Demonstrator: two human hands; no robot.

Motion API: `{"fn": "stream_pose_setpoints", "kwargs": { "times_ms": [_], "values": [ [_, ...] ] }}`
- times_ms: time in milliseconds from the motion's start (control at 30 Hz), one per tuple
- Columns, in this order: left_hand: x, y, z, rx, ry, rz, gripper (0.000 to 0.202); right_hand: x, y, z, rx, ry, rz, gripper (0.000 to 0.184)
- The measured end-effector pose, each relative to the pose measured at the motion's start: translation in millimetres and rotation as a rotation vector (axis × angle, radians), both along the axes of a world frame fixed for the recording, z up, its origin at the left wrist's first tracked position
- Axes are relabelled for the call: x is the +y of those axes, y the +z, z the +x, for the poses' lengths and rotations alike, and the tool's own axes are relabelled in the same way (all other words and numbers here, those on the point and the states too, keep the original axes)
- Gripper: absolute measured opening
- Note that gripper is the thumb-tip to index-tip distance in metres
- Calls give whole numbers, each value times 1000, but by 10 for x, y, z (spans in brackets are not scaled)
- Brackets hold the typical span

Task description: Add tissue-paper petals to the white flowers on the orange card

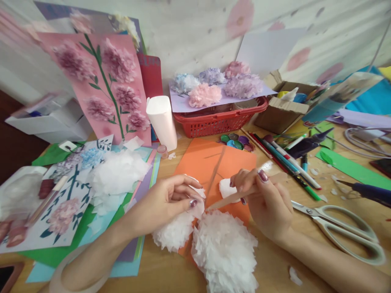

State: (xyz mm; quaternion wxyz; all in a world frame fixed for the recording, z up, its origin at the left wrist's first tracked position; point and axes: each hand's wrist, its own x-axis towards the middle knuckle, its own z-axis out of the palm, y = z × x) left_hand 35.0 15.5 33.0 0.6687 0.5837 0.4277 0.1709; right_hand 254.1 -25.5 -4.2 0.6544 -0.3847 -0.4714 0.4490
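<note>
My left hand (pixel 171 199) pinches a small piece of white tissue paper (pixel 197 207) between thumb and fingers. A pale, tapered stick (pixel 235 198) is gripped in my right hand (pixel 269 203), its tip at the edge of that tissue. Below both hands lies an orange sheet (pixel 195 158) with a brown stem line drawn on it. On its lower part sit a large fluffy white tissue flower (pixel 226 248) and a smaller one (pixel 174 234). A white patch (pixel 227 189) shows on the sheet beside my right fingers; another is partly hidden behind my left hand.
Scissors (pixel 336 228) lie at right, near pens (pixel 290 162) and a dark glue gun nozzle (pixel 366 190). Left are a white tissue pile (pixel 117 171) and flower cards (pixel 64 211). Behind stand a red basket (pixel 220 122), a white container (pixel 161 122) and a pink flower picture (pixel 106 89).
</note>
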Motion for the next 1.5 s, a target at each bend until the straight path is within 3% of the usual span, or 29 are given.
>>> {"fn": "stream_pose_setpoints", "kwargs": {
  "times_ms": [233,700,1167,1500],
  "values": [
    [-1,58,24,-67,7,-24,36,-5,-61,19,-34,16,-91,46],
    [-30,-114,29,-33,-32,-76,38,-19,-61,19,-18,70,-59,44],
    [-36,-53,33,-35,-61,-30,29,-23,-56,13,-12,34,-56,43],
    [-38,-8,53,-110,-3,-141,25,-3,-53,13,-25,-28,-39,44]
  ]
}}
